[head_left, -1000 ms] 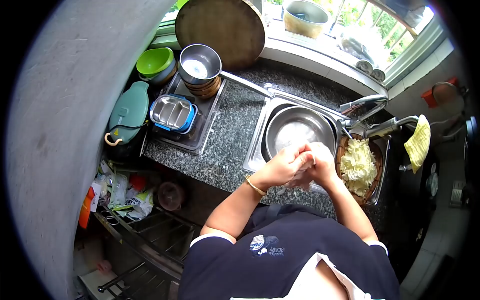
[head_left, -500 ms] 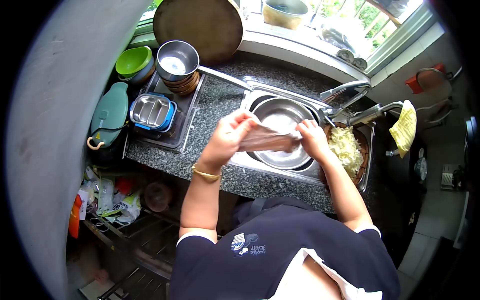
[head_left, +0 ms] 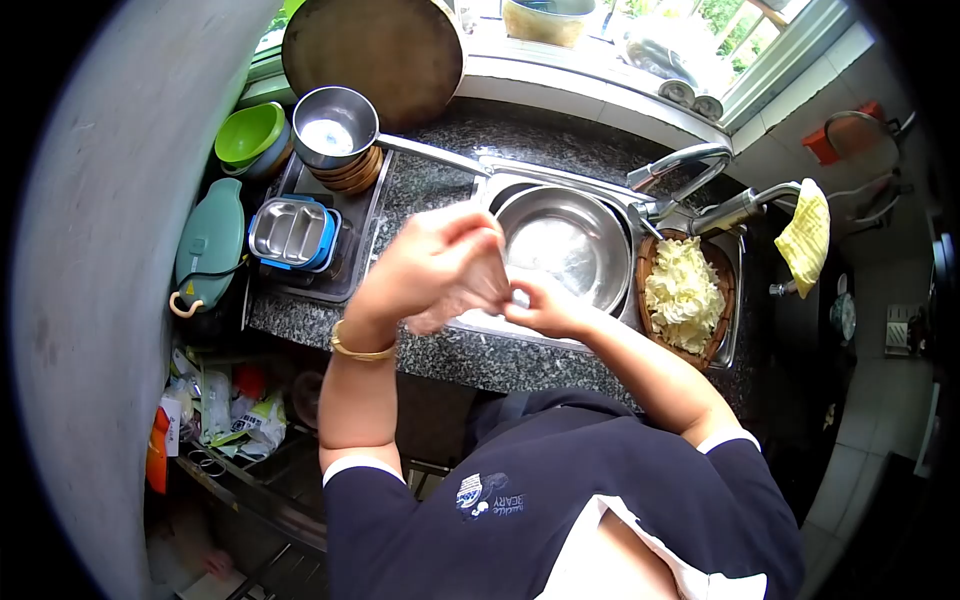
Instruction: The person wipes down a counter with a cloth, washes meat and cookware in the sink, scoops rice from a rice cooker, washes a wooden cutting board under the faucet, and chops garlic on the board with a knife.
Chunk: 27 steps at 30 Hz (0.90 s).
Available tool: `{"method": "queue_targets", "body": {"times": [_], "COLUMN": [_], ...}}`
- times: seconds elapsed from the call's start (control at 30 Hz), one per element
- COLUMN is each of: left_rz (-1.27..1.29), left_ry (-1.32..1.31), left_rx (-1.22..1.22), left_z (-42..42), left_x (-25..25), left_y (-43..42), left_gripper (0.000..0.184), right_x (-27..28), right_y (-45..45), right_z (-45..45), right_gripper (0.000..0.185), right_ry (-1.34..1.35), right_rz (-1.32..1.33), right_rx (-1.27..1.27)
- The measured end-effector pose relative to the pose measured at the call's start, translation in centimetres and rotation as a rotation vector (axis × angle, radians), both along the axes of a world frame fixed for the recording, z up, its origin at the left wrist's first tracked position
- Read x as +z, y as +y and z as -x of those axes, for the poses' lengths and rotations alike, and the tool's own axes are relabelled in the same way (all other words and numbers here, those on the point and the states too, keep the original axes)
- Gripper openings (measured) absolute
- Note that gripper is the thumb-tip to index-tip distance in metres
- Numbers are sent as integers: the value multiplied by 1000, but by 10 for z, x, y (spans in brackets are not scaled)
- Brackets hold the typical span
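My left hand (head_left: 435, 260) is closed on a thin, see-through piece of plastic (head_left: 450, 308), bunched up and hanging below the fingers. Whether it is a bag or a glove I cannot tell. My right hand (head_left: 545, 306) pinches the same plastic at its right end, close to the left fingers. Both hands are held above the front left edge of the sink (head_left: 640, 318). Behind them a round steel basin (head_left: 615, 240) sits in the sink with a shiny inside. To its right, a brown woven basket (head_left: 727, 275) holds pale shredded cabbage (head_left: 685, 295).
A long-handled saucepan (head_left: 337, 128) rests on stacked brown bowls (head_left: 350, 178) at the left. Near it are a blue-rimmed divided lunch box (head_left: 292, 230), green bowls (head_left: 248, 135) and a teal lid (head_left: 210, 235). A yellow cloth (head_left: 806, 238) hangs by the faucet (head_left: 690, 155).
Both hands have moved left and closer together, away from over the basin. The plastic, stretched between them before, is now bunched up. The camera view has shifted slightly.
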<state>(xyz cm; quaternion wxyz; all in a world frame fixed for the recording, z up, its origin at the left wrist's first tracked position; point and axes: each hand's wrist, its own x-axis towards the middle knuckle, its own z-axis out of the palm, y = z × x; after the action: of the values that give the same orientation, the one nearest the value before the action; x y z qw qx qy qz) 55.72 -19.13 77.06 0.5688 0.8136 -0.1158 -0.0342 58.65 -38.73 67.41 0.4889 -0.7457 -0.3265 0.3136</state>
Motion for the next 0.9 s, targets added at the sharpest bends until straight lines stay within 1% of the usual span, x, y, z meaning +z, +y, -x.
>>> {"method": "queue_targets", "body": {"times": [0.03, 0.07, 0.1, 0.13, 0.17, 0.23, 0.3, 0.33, 0.37, 0.43, 0.47, 0.5, 0.53, 0.57, 0.6, 0.63, 0.67, 0.7, 0.73, 0.77, 0.8, 0.87, 0.9], "left_rz": [31, 131, 170, 175, 238, 252, 291, 216, 188, 502, 625, 343, 47, -35, -3, 219, 358, 498, 470, 499, 485, 412, 405], "left_ry": [-6, -34, -88, -139, -145, -261, -382, -517, -649, -690, -690, -480, -77, 51, -75, -101, -128, -113, 1, 51, 73, 132, 84], "left_rx": [93, 153, 198, 238, 293, 355, 357, 273, 260, 187, 113, 164, 148, 159, 196, 295, 278, 263, 245, 212, 232, 313, 322], "left_z": [2, 5, 8, 10, 13, 16, 19, 17, 15, 8, -6, -12, -20, -24, -22, -22, -25, -21, -22, -26, -31, -34, -37], "left_x": [2, 4, 7, 10, 11, 15, 21, 23, 24, 12, -13, -33, -77, -117, -121, -130, -118, -108, -104, -104, -105, -96, -98], "left_y": [11, 21, 31, 40, 45, 51, 53, 57, 54, 41, 33, 23, 29, 42, 44, 51, 50, 50, 58, 68, 75, 84, 94], "left_gripper": [11, 11, 11, 15, 17, 17, 18, 20, 22, 22, 23, 19, 14, 11, 13, 13, 15, 17, 20, 18, 18, 17, 18], "right_x": [-27, -39, -45, -40, -29, 0, 58, 82, 98, 108, 92, 67, 36, 21, 29, 34, 37, 38, 37, 41, 44, 39, 34], "right_y": [-10, -25, -41, -54, -67, -88, -99, -101, -103, -97, -94, -98, -112, -119, -117, -118, -119, -122, -119, -112, -103, -86, -78], "right_z": [-8, -15, -21, -25, -27, -38, -46, -46, -45, -41, -48, -65, -63, -69, -73, -69, -75, -79, -75, -84, -89, -102, -107], "right_gripper": [25, 23, 22, 18, 15, 12, 13, 10, 8, 7, 8, 9, 13, 18, 18, 19, 18, 13, 10, 9, 10, 11, 11], "right_ry": [-50, -16, 19, -44, -105, -25, -162, -233, -310, -539, -669, -916, -920, -929, -968, -983, -1047, -984, -680, -417, -313, -312, -318], "right_rz": [-54, 24, 103, 123, 145, -76, -456, -589, -721, -787, -626, -175, 88, 340, 212, 90, 76, 71, -11, -105, -150, -162, -172], "right_rx": [-13, -47, -79, -107, -134, -271, -261, -278, -297, -424, -418, -212, -135, -48, -150, -247, -227, -227, -336, -429, -457, -466, -466]}}
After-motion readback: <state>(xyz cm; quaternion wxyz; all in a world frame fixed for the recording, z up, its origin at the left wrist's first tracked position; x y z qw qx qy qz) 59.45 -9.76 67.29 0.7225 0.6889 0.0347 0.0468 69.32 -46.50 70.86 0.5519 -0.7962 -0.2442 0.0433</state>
